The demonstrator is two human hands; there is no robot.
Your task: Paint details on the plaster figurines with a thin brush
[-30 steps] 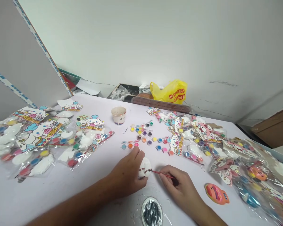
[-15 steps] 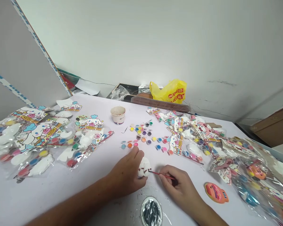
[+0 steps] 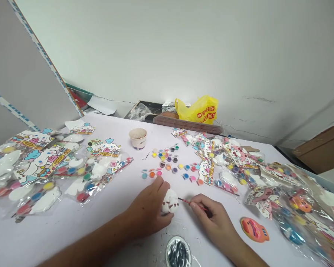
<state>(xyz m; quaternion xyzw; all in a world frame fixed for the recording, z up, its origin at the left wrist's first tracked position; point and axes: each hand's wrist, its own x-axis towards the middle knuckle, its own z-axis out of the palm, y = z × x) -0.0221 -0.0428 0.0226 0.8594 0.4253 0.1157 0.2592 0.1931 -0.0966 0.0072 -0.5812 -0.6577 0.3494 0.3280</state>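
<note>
My left hand (image 3: 150, 207) is closed round a small white plaster figure (image 3: 170, 201) with dark painted marks, held just above the white table (image 3: 122, 207). My right hand (image 3: 211, 218) pinches a thin red-handled paintbrush (image 3: 192, 204); its tip points at the figure's right side, a little apart from it. Small paint pots (image 3: 167, 163) in many colours lie in strips just beyond the hands. A round foil-lined dish of dark paint (image 3: 178, 253) sits at the near edge between my wrists.
Clear bags of cartoon plaster kits (image 3: 44, 167) cover the left of the table, and more bags (image 3: 267, 181) crowd the right. A paper cup (image 3: 137, 138) stands behind the pots. A painted pink figure (image 3: 254, 230) lies at the right. A yellow plastic bag (image 3: 197, 109) is by the wall.
The left hand has turned the figure slightly, showing more of its painted face. The brush tip has drawn a little away from it. The view has tilted slightly.
</note>
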